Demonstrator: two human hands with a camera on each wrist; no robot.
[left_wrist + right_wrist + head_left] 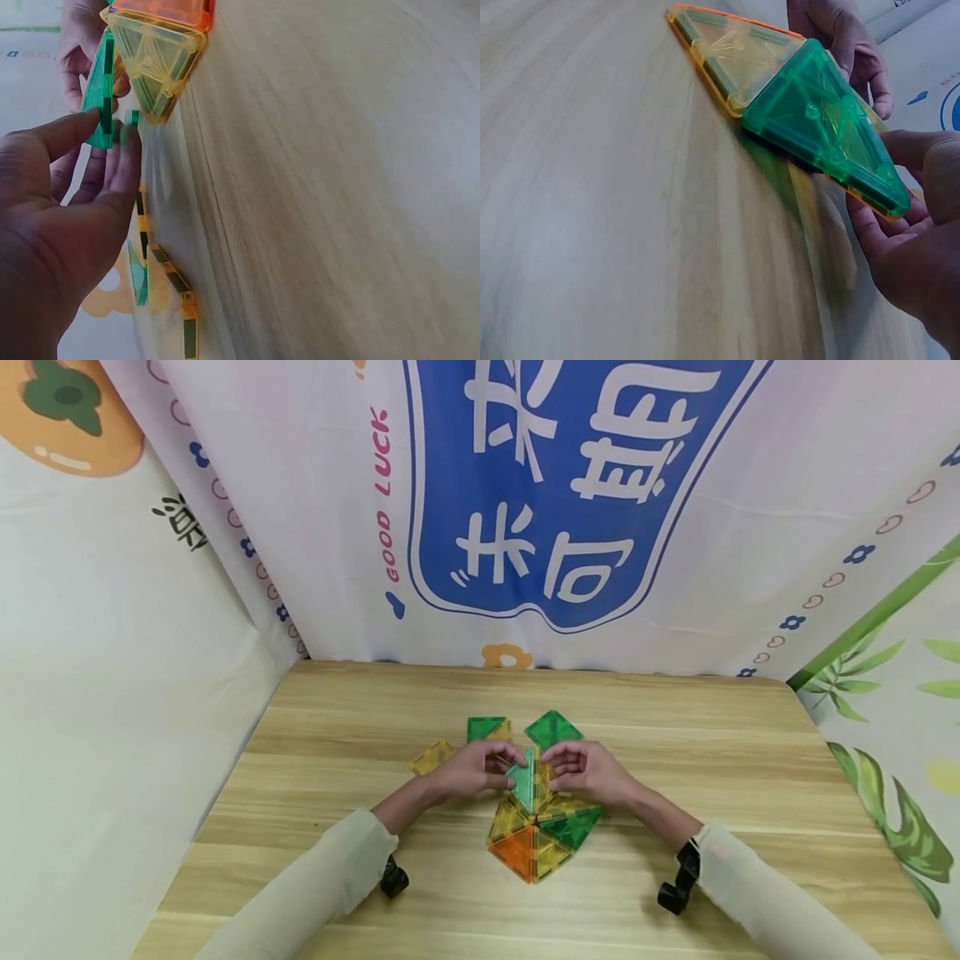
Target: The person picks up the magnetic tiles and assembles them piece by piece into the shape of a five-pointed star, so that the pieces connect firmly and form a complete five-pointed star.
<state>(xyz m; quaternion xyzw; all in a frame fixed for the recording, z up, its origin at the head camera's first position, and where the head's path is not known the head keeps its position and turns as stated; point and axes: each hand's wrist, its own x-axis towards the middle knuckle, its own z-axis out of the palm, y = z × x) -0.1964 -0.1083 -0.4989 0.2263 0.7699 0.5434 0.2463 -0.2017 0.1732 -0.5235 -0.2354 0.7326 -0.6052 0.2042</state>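
My left hand [480,768] pinches a translucent green triangular magnetic tile [522,783] between thumb and fingers. In the left wrist view this green tile stands almost edge-on. My right hand [596,772] grips the yellow triangular magnetic tile [543,783] beside it, with its fingers partly hidden. Both tiles rise from a cluster of joined triangles: an orange tile [514,850], a yellow tile [550,858] and a dark green tile [576,827]. In the right wrist view the dark green tile [817,124] adjoins a yellow tile [742,56], and the thumb lies near its far end.
Behind the hands lie a green square-shaped tile [553,727], a green triangular tile [484,727] next to a yellow one, and a yellow tile [432,757] partly behind the left hand. The wooden table [337,877] ends at a printed cloth backdrop [337,610].
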